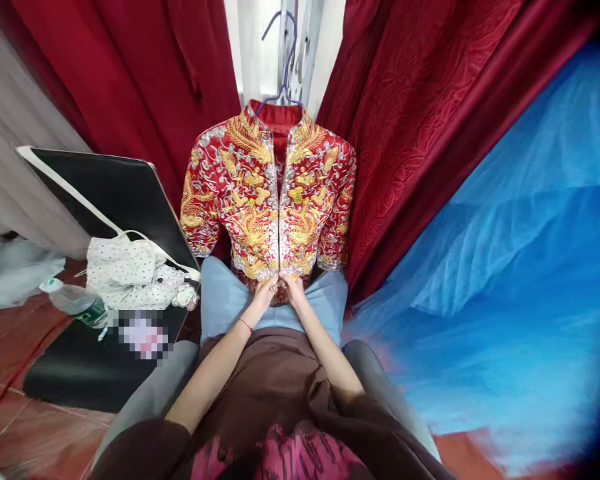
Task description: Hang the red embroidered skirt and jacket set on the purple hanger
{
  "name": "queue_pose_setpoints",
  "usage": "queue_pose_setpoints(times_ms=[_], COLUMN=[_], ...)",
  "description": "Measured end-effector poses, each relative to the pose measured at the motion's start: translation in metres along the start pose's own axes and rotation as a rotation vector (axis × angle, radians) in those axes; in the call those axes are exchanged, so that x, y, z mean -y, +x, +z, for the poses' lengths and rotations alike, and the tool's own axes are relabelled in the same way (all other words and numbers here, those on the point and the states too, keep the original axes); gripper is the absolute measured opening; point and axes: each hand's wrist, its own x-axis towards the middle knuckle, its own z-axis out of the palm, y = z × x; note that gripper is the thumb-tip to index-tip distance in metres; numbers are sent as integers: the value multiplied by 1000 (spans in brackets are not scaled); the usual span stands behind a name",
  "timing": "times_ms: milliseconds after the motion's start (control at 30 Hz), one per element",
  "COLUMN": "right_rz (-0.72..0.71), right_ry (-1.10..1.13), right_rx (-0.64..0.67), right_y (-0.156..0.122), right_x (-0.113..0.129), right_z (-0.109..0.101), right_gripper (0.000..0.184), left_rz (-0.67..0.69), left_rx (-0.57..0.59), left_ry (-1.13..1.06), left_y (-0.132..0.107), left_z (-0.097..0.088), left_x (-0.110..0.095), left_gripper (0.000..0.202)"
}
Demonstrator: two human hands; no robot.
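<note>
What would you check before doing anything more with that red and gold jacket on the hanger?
1. The jacket hangs straight on the blue hanger: ok.
2. The left hand pinches the jacket's bottom edge beside the front opening: ok.
3. The right hand pinches the bottom edge on the other side of the opening: ok.
4. The two front edges run side by side down the middle, parting only at the collar: ok.
5. The lowest fastening is closed: cannot tell, the fingers hide it.
6. The water bottle lies well apart from the jacket: ok.
</note>
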Motion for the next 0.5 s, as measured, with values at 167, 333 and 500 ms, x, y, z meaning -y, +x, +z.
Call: queue_pose_setpoints(times_ms=[167,333,500], right_rz=[8,66,139], right_ry=[3,31,94], right_rx=[-27,-32,-34], right_y=[-2,-4,-5], right_x=[5,10,12], right_z=[2,5,7], right_gripper=[41,38,33], left_rz=[-24,-58,-47], left_rx=[9,42,61], left_ry=[-2,-4,9], left_y=[0,0,0], left_z=[1,0,-3], left_x=[-1,-6,-7], left_gripper=[23,18,25])
